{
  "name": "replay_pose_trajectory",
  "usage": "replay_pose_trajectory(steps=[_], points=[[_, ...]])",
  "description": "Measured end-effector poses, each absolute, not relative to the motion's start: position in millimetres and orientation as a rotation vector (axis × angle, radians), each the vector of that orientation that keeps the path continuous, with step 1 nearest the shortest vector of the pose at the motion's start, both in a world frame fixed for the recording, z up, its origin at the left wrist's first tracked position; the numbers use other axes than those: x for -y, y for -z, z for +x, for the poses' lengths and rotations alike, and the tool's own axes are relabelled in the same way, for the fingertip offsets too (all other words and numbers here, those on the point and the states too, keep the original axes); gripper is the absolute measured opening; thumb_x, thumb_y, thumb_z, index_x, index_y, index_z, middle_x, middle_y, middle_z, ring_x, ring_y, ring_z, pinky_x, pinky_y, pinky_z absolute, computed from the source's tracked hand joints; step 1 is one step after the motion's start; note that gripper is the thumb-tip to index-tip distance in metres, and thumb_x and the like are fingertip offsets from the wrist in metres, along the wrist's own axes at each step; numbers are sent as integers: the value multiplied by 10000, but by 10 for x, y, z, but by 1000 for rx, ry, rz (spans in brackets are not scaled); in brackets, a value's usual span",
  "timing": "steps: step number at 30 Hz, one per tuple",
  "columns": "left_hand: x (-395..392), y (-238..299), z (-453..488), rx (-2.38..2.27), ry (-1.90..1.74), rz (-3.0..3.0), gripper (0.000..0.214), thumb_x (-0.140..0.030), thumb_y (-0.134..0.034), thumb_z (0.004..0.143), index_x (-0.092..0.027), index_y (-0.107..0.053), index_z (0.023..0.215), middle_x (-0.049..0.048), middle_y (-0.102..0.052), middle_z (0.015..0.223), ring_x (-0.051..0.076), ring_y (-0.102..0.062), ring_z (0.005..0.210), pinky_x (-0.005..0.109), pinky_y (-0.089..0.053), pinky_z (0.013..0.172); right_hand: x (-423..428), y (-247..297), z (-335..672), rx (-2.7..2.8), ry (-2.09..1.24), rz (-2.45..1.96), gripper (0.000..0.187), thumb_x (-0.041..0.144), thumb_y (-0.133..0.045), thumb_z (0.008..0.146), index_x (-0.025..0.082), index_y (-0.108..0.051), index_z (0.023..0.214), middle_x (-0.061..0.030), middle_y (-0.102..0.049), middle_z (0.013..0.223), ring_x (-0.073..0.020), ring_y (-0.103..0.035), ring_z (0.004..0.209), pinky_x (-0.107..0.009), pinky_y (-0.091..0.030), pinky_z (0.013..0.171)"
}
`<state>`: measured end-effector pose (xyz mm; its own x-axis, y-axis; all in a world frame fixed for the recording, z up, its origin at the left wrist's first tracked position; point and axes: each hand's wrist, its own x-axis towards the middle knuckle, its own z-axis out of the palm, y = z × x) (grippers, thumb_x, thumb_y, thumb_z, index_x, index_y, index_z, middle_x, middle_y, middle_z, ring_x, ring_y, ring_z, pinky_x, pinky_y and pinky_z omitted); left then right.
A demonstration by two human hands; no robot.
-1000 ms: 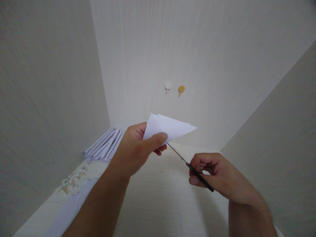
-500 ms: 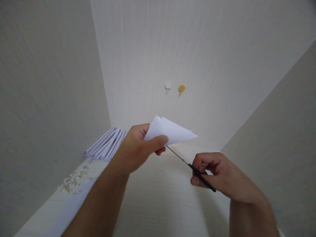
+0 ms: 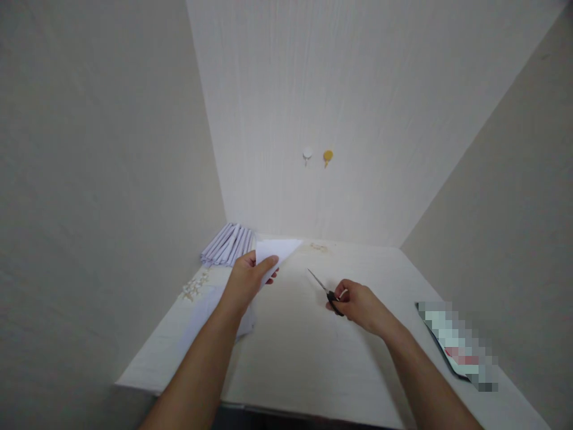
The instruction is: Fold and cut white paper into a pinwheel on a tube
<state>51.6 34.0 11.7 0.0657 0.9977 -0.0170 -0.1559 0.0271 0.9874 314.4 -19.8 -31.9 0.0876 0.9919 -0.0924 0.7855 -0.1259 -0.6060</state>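
Note:
My left hand (image 3: 248, 280) pinches a folded white paper (image 3: 275, 251) between thumb and fingers, low over the pale table (image 3: 313, 346). My right hand (image 3: 356, 300) is closed round the black handles of small scissors (image 3: 323, 287), whose thin blades point up and left toward the paper. A gap separates the blade tips from the paper.
A row of folded white paper pieces (image 3: 228, 243) lies at the table's back left, with small white scraps (image 3: 193, 288) and a loose sheet (image 3: 210, 310) nearer. A dark flat object (image 3: 456, 346) lies at the right. Two wall hooks (image 3: 317, 156) hang on the back wall, and walls close in both sides.
Both hands have dropped toward the table and the view has pulled back. The scissors have come away from the paper, which they were touching before.

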Motion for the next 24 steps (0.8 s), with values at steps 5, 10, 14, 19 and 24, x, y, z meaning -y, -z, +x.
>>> replay_pose_trajectory(steps=[5,10,14,19,24], points=[[201,150,308,-1111,-1190,1019,331,-414,-741,689,-152,-645,866,27,-681,698,143,-622,583,244,-509,509,393,592,2919,1696,-593,-2065,170,246,-724,767,201,-592,670,4,-630,543,-132,-548,481,-237,-310,492],[693,341,105,-1133,-1111,1006,309,-432,-645,765,-180,-585,933,67,-720,856,143,-637,588,207,-435,422,584,590,2709,1554,-495,-2056,194,174,-738,707,188,-596,575,-52,-652,592,-196,-622,638,-269,-338,560],[1034,420,-95,-1135,-1074,994,290,-370,-630,760,-192,-556,977,86,-723,992,127,-635,587,191,-405,402,831,516,2456,1444,-489,-1937,158,165,-715,731,177,-631,599,-106,-713,742,-231,-672,793,-276,-409,631],[1392,482,-251,-1105,-1056,1020,277,-222,-586,665,-186,-581,940,83,-719,1030,118,-615,582,186,-389,384,1274,372,1901,1392,-671,-1638,272,375,-608,888,173,-658,1064,-72,-745,893,-143,-667,586,-244,-488,556],[1749,523,-331,-1099,-1006,1086,326,-164,-551,593,-157,-625,911,92,-727,948,116,-579,517,190,-369,355,1619,253,1526,1414,-924,-1382,453,309,-656,823,236,-573,1262,-12,-742,869,-113,-659,485,-192,-472,412]])
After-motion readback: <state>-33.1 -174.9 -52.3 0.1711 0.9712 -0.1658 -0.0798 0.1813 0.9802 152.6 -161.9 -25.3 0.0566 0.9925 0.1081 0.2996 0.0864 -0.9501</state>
